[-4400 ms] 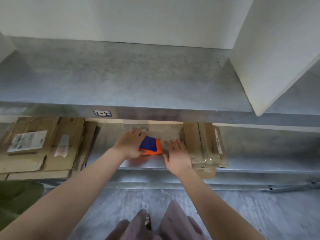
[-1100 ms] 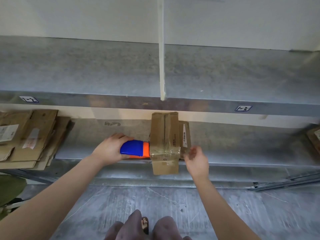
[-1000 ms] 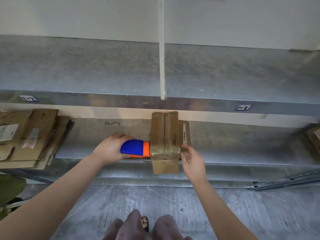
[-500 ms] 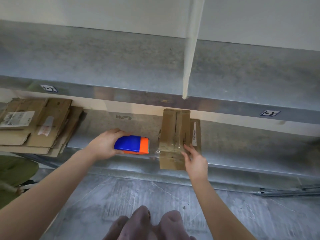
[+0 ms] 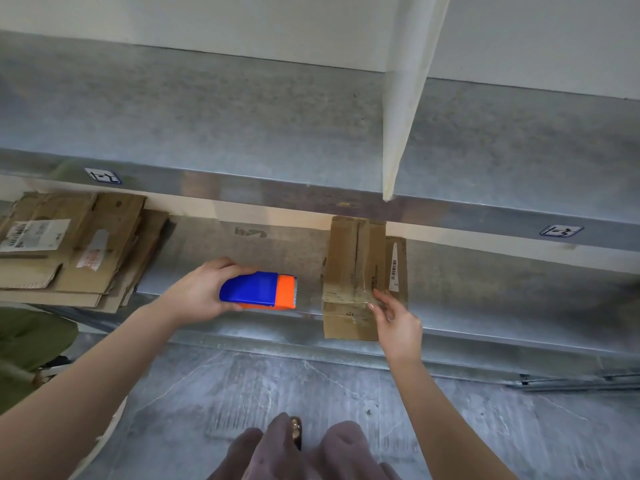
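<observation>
In the head view, a blue and orange dispenser (image 5: 258, 290) was gripped by the left hand (image 5: 199, 296), with the fingers curled over its blue back end and the thumb set against its near side. It was held low over the front part of the lower shelf (image 5: 485, 306). Its toothed orange end was turned right, toward the box (image 5: 356, 271), and a clear gap was left between the two.

The box was laid lengthwise on the lower shelf, right of the dispenser, with its near end jutting past the shelf's front lip. Clear tape (image 5: 349, 299) could be seen across its near end, and a white barcode label (image 5: 393, 268) on its right side.

The right hand (image 5: 398, 323) was kept released, with nothing grasped. Its fingers were stretched out and their tips were laid on the taped near right corner of the box.

Flattened cardboard (image 5: 86, 247) was stacked at the left end of the lower shelf, well apart from the dispenser. Above, the upper shelf (image 5: 242, 116) was split by a white divider (image 5: 405, 98), and two small tags (image 5: 102, 175) were fixed to its front edge. Grey floor (image 5: 242, 375) and the person's knees (image 5: 294, 452) were seen at the bottom
</observation>
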A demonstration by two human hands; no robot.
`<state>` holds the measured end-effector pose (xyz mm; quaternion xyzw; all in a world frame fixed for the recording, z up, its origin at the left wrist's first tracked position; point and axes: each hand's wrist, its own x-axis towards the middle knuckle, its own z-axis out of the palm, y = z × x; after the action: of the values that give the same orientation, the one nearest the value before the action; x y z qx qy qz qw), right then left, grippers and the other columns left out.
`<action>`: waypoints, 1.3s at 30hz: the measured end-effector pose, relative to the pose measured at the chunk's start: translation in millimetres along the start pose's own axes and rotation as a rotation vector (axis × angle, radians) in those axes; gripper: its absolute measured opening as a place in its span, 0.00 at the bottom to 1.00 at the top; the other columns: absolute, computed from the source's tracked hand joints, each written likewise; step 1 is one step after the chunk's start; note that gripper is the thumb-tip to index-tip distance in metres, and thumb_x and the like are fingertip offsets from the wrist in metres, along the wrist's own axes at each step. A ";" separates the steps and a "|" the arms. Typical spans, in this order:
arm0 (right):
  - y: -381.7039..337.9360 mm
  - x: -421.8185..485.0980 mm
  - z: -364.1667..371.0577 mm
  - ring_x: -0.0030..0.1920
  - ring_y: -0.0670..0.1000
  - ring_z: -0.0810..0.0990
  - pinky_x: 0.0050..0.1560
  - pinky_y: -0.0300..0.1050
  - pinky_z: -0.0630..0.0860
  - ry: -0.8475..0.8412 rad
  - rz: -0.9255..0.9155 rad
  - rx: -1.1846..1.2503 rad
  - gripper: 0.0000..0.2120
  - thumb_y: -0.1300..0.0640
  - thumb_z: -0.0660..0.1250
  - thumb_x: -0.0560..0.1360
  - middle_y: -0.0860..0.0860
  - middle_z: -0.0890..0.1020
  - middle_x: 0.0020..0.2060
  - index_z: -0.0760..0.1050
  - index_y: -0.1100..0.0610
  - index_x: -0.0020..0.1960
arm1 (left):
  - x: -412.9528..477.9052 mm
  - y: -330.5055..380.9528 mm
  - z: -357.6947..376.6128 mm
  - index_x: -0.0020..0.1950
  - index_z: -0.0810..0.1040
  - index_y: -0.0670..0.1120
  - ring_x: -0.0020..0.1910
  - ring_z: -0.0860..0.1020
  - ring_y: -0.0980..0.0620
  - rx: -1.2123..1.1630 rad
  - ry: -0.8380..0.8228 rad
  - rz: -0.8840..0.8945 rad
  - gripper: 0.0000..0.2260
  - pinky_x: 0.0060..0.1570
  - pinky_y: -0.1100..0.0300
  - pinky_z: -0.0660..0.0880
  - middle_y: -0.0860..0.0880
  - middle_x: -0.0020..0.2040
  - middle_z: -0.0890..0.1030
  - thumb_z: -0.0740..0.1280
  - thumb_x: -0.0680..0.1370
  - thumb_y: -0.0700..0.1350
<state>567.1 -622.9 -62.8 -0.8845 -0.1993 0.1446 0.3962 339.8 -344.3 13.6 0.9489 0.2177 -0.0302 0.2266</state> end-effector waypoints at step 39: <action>-4.9 -14.1 -13.0 0.75 0.55 0.62 0.72 0.51 0.64 -0.166 -0.192 -0.245 0.23 0.50 0.63 0.80 0.54 0.64 0.75 0.65 0.46 0.74 | 42.8 88.4 73.5 0.75 0.65 0.48 0.74 0.63 0.44 0.126 0.043 0.313 0.29 0.73 0.48 0.58 0.48 0.74 0.67 0.55 0.77 0.60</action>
<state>558.9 -634.9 -49.3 -0.8881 -0.3310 0.1531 0.2798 419.2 -430.7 -22.0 0.9840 0.0699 0.0122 0.1637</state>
